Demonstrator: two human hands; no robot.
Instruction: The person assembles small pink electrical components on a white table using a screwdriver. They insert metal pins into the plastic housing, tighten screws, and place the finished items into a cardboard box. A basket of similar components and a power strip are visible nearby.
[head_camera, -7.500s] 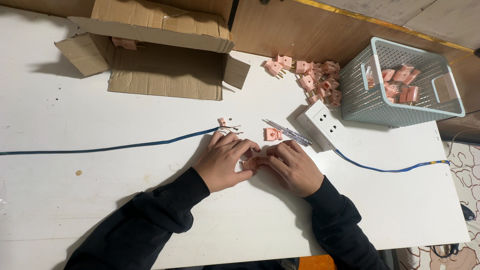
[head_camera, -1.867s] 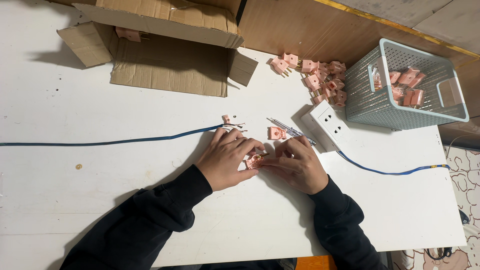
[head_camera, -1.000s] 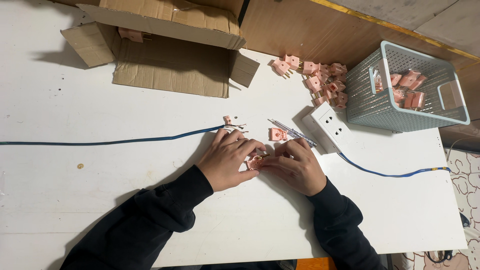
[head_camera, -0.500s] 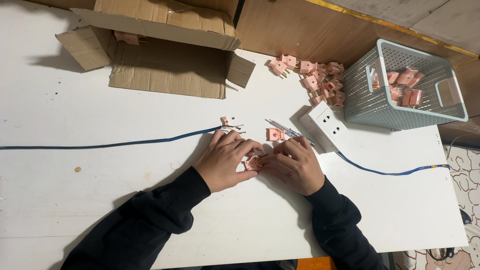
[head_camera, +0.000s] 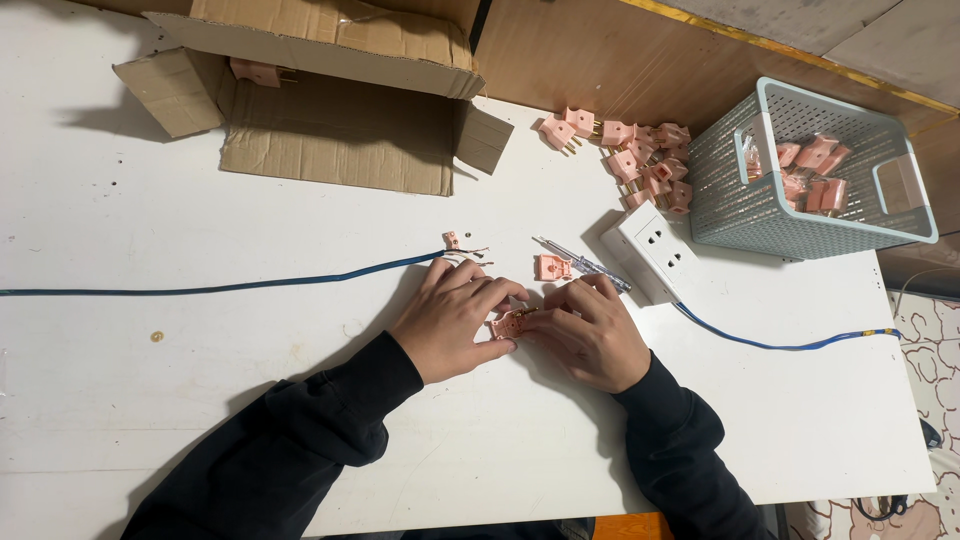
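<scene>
While your left hand (head_camera: 447, 322) and right hand (head_camera: 590, 335) rest on the white tabletop (head_camera: 120, 400), both pinch one small pink plastic plug body (head_camera: 507, 323) between their fingertips, steadied low at centre. Item: blue cable (head_camera: 220, 288), bared end beside a tiny pink piece (head_camera: 452, 240), within reach. Item: loose pink plug half (head_camera: 551, 267) and slim screwdriver (head_camera: 585, 263), just beyond your fingers. Item: white socket block (head_camera: 658, 252). Item: heap of pink plugs (head_camera: 630, 158) beside a pale perforated basket (head_camera: 740, 190). Item: open cardboard box (head_camera: 330, 130).
</scene>
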